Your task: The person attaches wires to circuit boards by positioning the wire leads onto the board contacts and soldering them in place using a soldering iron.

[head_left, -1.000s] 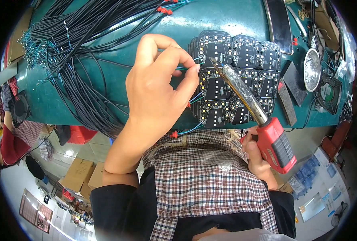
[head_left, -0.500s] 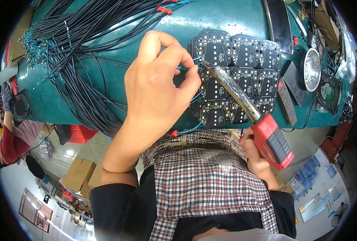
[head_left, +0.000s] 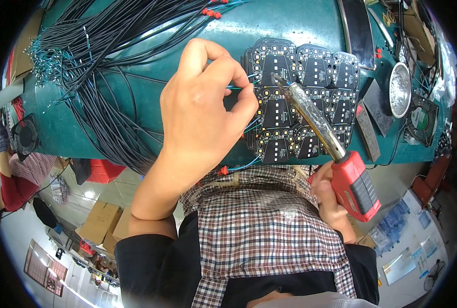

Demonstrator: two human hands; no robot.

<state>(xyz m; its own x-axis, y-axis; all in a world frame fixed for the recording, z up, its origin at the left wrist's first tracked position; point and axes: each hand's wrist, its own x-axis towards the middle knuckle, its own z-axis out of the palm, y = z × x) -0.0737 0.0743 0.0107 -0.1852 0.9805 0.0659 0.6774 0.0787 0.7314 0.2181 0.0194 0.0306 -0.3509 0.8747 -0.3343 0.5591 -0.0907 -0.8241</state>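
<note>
My left hand point(head_left: 202, 102) pinches a thin blue-green wire point(head_left: 234, 88) between thumb and fingertips. The wire's end lies at the left edge of the top-left board in a panel of black circuit boards point(head_left: 314, 66), which carry small square LEDs. My right hand point(head_left: 329, 197) is wrapped around the red and black handle of a soldering iron point(head_left: 316, 120). Its shaft slants up and left across the boards, and the tip is over the top-left board, a little right of the wire end. More thin wires run to the left edges of the lower boards.
Bundles of black cables point(head_left: 110, 118) with stripped ends cover the left of the green table point(head_left: 295, 23). To the right are a metal bowl point(head_left: 399, 90), dark blocks point(head_left: 376, 105), a small fan point(head_left: 422, 119) and a black-framed panel point(head_left: 356, 31). Another person's red sleeve point(head_left: 13, 191) shows far left.
The soldering iron has drawn back to the right and slightly down, its tip leaving the wire end. My left hand stays nearly still on the wire.
</note>
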